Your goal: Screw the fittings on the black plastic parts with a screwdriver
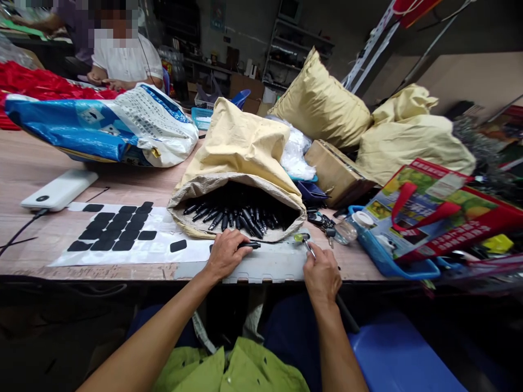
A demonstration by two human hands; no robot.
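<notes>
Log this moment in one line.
left hand: holds black pen-like piece | right hand: holds thin metal tool | open sack: similar pieces inside | white sheet: black patches

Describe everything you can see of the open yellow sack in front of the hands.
The yellow sack looks like creased, woven cloth, with a paler, greyish inner side showing around its rim. It lies on the table, mouth gaping toward the person, the far end rising to a rumpled peak. A heap of slim black pen-like pieces lies inside the shadowed mouth. The left hand is at the lower rim; whether they touch is unclear. The sack's underside is hidden.
</notes>
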